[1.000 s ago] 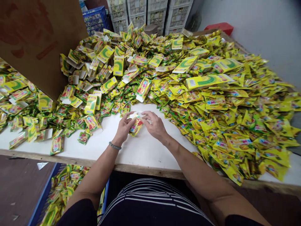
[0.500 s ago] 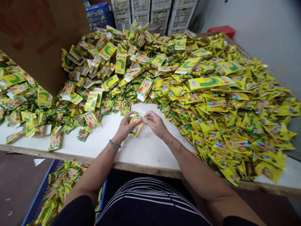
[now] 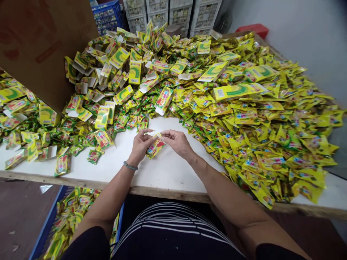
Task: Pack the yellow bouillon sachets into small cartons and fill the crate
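Above the white tabletop (image 3: 168, 173), my left hand (image 3: 141, 144) holds a small yellow and green box (image 3: 155, 147) with a red fruit print between thumb and fingers. My right hand (image 3: 175, 141) pinches the upper right end of the same box, its fingers closed. Beyond my hands lies a similar box (image 3: 164, 99) with its white flap towards me. Small green packets (image 3: 142, 124) lie near my left fingertips. A heap of yellow packets (image 3: 260, 137) rises to the right of my right hand.
A large cardboard carton (image 3: 46, 47) stands at the back left beside piled boxes (image 3: 135, 72). Under the table's front edge, a blue crate (image 3: 48, 224) holds more packets. White crates (image 3: 181, 16) are stacked behind the table, and a red object (image 3: 252, 30) sits by the wall.
Both hands remain at the box, with my right fingers now at its upper end. The clear, whitish piece seen between my fingertips earlier no longer shows. The view has shifted slightly.
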The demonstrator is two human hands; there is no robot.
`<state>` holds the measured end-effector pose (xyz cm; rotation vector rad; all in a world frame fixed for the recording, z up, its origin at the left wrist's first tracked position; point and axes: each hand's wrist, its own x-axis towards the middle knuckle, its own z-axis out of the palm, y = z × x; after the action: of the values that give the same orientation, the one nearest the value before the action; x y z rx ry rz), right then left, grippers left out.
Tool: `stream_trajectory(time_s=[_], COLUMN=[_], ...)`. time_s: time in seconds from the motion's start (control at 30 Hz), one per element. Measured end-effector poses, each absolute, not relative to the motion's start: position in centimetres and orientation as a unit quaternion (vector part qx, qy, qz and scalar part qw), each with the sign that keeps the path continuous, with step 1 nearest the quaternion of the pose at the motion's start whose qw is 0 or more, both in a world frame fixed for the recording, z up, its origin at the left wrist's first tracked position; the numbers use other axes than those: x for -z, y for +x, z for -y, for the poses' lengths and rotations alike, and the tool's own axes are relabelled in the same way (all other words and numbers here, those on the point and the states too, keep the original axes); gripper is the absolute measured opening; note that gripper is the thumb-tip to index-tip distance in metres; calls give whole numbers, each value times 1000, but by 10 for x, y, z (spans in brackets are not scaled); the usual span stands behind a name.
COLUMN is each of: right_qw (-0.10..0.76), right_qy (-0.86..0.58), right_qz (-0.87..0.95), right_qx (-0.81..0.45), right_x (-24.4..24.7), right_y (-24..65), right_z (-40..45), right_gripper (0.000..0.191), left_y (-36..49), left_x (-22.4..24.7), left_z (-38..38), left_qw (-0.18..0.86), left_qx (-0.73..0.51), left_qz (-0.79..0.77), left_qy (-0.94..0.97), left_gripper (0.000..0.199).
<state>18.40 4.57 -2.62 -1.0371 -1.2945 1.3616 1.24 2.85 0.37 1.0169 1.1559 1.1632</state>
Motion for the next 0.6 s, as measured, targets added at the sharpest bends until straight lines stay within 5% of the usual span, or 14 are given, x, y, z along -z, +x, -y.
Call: stream_trajectory(time_s=[0.37,0.6], right_qw=[442,504], right_qy=[-337,-350], right_qz=[566,541], right_qx=[-609,-575], right_x=[30,16], right_y=[201,170], right_z=[-50,-18], right_gripper=[29,50], left_y=[8,9], left_x=[-5,-9], left_z=[-29,-27], left_qw=[593,551], left_qx=[-494,-552], left_qz=[-481,-473], left_qy=[415,410], left_gripper=[52,47])
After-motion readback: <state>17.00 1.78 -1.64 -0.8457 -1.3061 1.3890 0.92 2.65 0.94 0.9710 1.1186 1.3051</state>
